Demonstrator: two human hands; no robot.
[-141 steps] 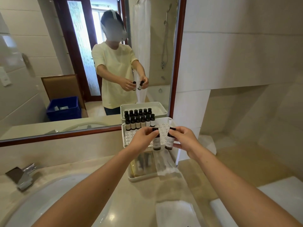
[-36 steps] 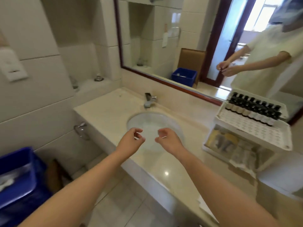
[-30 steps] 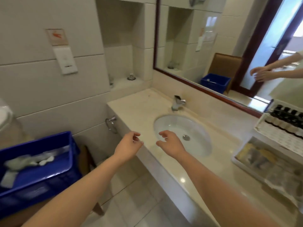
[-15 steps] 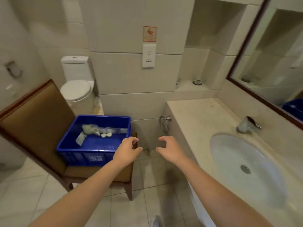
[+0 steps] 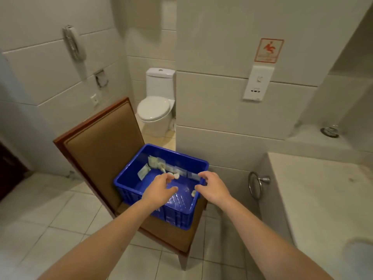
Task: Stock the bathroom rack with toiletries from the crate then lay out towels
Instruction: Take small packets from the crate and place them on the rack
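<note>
Sachets (image 5: 153,161) lie in a left-to-right row across the blue crate (image 5: 177,218), just beyond the empty, loosely curled left hand (image 5: 159,189) and right hand (image 5: 213,188), left nearer.

soft, even indoor light, faint shadows; wide-angle bending at the edges, slight blur throughout

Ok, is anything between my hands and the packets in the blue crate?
Nothing visible. The crate has no lid; left hand and right hand hover above it, and the packets lie uncovered inside.
</note>
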